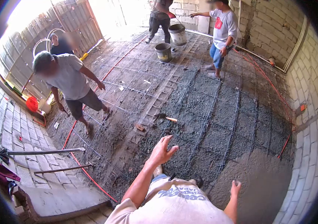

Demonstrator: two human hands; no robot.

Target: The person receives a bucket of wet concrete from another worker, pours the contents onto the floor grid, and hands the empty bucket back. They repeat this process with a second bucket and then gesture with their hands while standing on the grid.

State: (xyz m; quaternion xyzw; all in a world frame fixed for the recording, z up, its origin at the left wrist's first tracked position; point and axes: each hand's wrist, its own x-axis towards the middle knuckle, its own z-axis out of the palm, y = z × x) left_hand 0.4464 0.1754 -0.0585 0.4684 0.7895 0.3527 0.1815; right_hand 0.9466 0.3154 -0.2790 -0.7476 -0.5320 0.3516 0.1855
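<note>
My left hand (pixel 161 151) is held out over the dark gravel, its fingers apart and nothing in it. A short tool with a light wooden handle (pixel 171 120) and a dark head lies on the gravel beyond this hand, apart from it. My right hand (pixel 235 187) is lower on the right, above smooth wet concrete (pixel 258 183). Its fingers are loosely bent and spread, holding nothing. Steel reinforcing bars (pixel 206 127) cross the gravel in front of me.
A person (pixel 67 74) walks at the left. Two people stand at the back, one carrying a bucket (pixel 177 34) near another bucket (pixel 163 52). Another person is behind at left. A red hose (pixel 69 134), a wood piece (pixel 139 127) and block walls (pixel 310 156) border the bars.
</note>
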